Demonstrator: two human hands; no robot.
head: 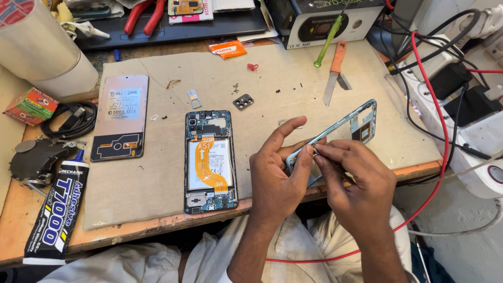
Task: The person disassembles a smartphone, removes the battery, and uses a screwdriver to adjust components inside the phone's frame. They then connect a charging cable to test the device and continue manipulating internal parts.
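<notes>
**Both hands on the phone frame**

Nearest the lens, the left hand (277,173) has its grip closed around the lower end of a phone mid-frame (343,128), tilting it above the desk (157,222) edge. Right hand (353,175) pinches at that corner, steadying it. Opened phone (209,160) lies alongside, circuitry up.

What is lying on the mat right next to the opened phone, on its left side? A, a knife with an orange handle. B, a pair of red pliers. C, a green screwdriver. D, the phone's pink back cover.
D: the pink back cover lies flat on the mat just left of the opened phone; the knife, pliers and screwdriver sit farther up the bench.
</notes>
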